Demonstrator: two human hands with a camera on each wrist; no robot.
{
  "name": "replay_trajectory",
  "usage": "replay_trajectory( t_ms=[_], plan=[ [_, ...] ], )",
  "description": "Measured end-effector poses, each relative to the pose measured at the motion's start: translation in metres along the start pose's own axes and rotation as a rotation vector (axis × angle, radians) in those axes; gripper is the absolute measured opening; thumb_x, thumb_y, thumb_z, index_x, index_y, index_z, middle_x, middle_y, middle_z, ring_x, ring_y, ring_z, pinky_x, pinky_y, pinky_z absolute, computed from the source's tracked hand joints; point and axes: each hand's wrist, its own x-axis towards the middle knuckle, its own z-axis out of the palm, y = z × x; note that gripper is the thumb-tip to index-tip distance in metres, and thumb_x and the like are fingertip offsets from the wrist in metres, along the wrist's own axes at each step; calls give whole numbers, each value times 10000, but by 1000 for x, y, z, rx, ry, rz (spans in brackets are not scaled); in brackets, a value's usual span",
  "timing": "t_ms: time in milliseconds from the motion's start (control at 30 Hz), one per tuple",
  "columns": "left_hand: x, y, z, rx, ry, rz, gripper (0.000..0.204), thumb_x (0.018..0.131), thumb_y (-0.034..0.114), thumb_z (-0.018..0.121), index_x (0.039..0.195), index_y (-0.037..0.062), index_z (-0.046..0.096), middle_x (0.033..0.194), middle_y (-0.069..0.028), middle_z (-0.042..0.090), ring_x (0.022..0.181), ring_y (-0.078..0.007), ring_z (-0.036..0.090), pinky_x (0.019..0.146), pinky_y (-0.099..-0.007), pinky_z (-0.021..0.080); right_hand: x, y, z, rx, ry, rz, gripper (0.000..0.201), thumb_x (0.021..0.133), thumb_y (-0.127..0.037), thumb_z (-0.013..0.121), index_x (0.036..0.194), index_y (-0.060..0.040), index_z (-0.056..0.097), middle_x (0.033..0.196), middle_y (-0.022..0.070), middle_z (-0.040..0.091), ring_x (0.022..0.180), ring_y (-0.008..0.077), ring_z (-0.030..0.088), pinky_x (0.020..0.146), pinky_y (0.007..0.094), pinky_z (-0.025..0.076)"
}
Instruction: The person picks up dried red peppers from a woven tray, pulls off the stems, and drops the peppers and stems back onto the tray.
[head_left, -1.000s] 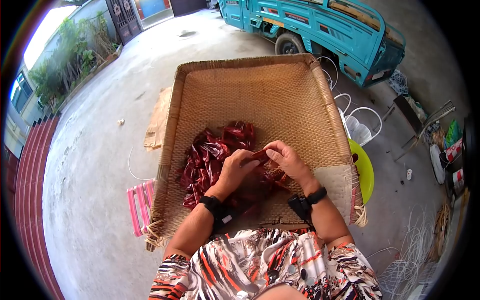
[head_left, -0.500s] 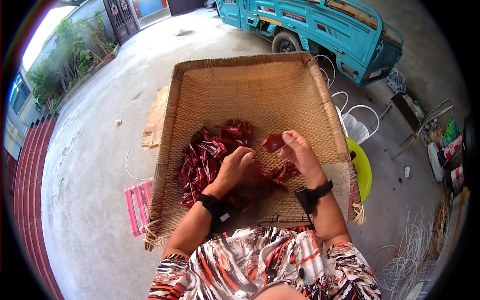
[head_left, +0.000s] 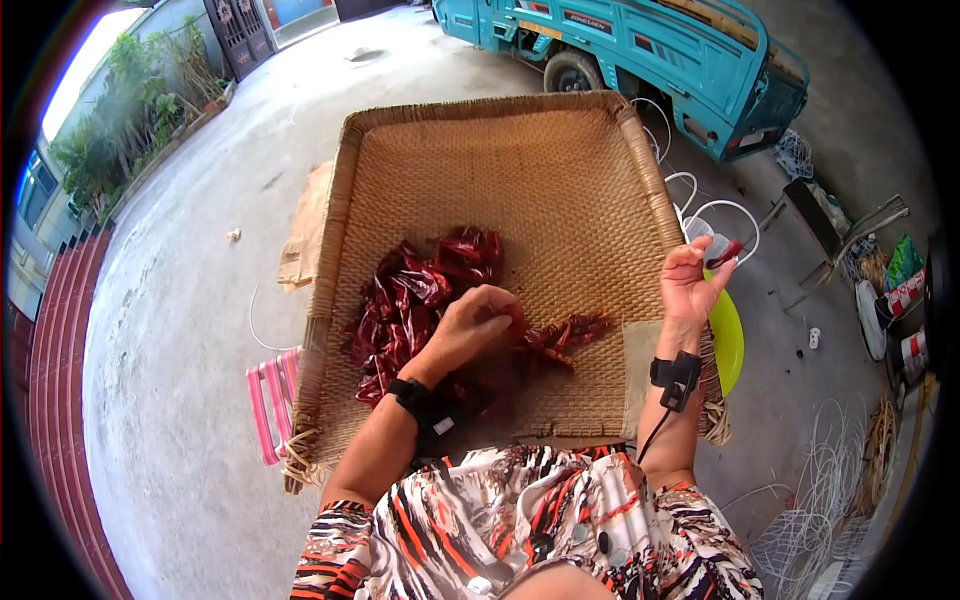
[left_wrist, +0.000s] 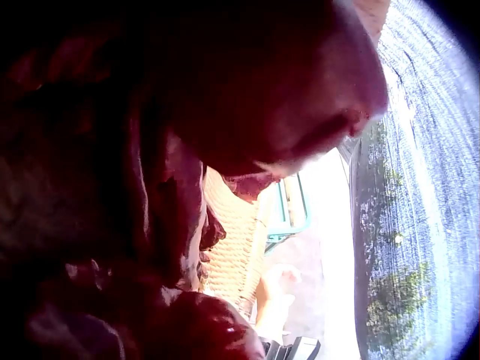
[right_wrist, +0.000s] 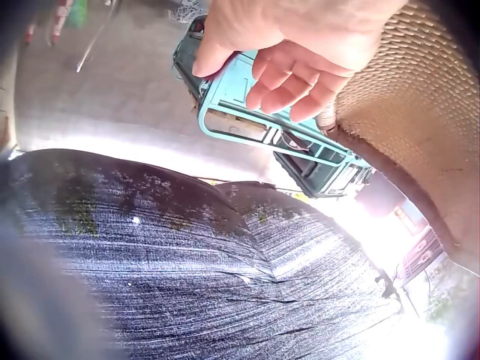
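Note:
A pile of glossy dried red chili peppers (head_left: 415, 300) lies in a large woven basket (head_left: 500, 170). Over the pile's right side, my left hand (head_left: 465, 335) has its fingers bent down. In the dark left wrist view, a red chili pepper piece (left_wrist: 251, 185) shows right at its fingertips. My right hand (head_left: 688, 290) is raised past the basket's right rim, palm up, thumb spread from loosely bent fingers. A dark red chili pepper (head_left: 724, 255) shows between its thumb and fingers, above the yellow-green basin (head_left: 730, 340). The right wrist view shows only a sliver of red beside the thumb.
White looped cords (head_left: 740, 215) stand behind the basin. A pink striped stool (head_left: 270, 405) is left of the basket, near a cardboard sheet (head_left: 305, 230). Behind is a teal cargo tricycle (head_left: 660, 60). Tangled wire (head_left: 810, 530) lies at lower right.
My right hand carried a chili pepper away from my left hand, rightward over the rim, and its fingers have spread. The left hand stayed over the pile, its fingers dipping.

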Motion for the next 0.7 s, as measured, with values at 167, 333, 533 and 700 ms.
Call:
replay_trajectory(
  t_ms=[167,333,533,700],
  plan=[
    [-2,6,-2,-335,122,-130,104,915,73,644,973,58,559,913,32,599,780,-29,543,684,-177,448,-3,34,-3,-662,-33,156,336,926,-266,642,1170,-45,573,947,46,641,741,98,564,645,243,482],
    [0,-2,0,-371,226,-82,126,905,37,646,948,73,533,861,-7,624,742,-72,591,664,-204,490,-38,108,20,-1493,-368,572,307,919,-185,654,1181,-45,579,976,24,645,778,71,586,694,223,494],
    [2,-1,1,-437,193,-61,149,901,37,650,908,74,506,892,-40,639,772,-103,620,670,-232,530,-49,128,10,-1536,-461,807,192,920,-112,636,1090,-24,632,912,-6,641,803,73,580,738,229,481],
    [0,9,-2,-538,145,-154,153,900,57,657,942,79,512,901,-43,644,783,-117,632,647,-236,537,-46,128,-5,-1464,-462,686,155,913,-101,640,1032,-5,667,895,-2,675,804,64,598,705,231,484]
  ],
)
